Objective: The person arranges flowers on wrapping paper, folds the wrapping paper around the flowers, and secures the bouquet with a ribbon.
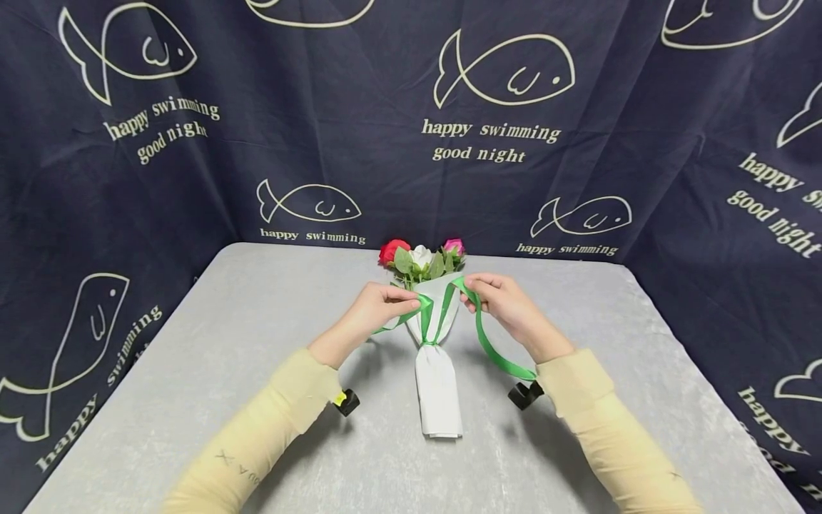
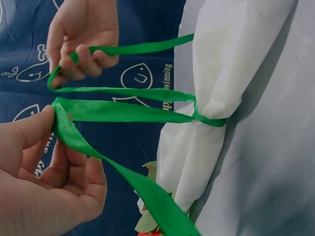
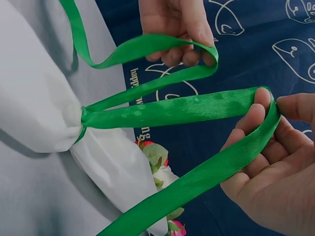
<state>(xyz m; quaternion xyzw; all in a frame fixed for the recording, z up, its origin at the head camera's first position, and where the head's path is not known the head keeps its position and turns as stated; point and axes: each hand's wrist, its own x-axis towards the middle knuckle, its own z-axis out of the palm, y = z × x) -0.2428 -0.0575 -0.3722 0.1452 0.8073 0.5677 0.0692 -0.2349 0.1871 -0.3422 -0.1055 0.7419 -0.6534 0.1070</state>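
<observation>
A bouquet in white wrapping paper (image 1: 439,392) lies on the table, its red rose (image 1: 394,252), white rose (image 1: 421,255) and pink rose (image 1: 454,246) pointing away from me. Green ribbon (image 2: 210,121) circles the paper's gathered waist, and two lengths rise from the tie. My left hand (image 1: 384,309) pinches one length between thumb and fingertips, folded over into a loop with its tail hanging to the left. With thumb and index finger, my right hand (image 1: 503,303) pinches the other length in a similar loop. Its tail (image 3: 167,199) curves down toward the right sleeve.
The grey-covered table (image 1: 257,300) meets a dark blue curtain (image 1: 398,143) printed with fish and lettering at the back and sides. Black straps (image 1: 525,394) show below the cuffs of both cream sleeves (image 1: 578,385).
</observation>
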